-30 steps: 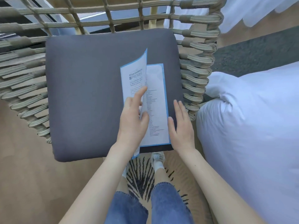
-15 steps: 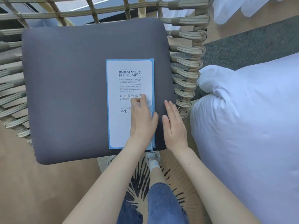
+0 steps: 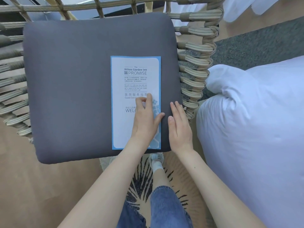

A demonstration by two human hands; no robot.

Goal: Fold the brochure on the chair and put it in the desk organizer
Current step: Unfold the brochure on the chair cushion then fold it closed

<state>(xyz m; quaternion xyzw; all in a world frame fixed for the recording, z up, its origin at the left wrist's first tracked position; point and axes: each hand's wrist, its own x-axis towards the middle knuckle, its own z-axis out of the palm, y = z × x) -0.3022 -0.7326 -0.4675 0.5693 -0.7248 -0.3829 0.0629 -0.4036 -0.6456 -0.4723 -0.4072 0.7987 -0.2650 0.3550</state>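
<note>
Brochure (image 3: pixel 130 79) — "Hilton Garden Inn PROMISE" (folded) — under left hand (image 3: pixel 144 119).

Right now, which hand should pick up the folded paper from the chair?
Probably the left hand. It already lies on the brochure, fingers spread over its lower half. The right hand rests flat on the grey cushion just beside the paper's right edge, so it could help lift that edge.
</note>
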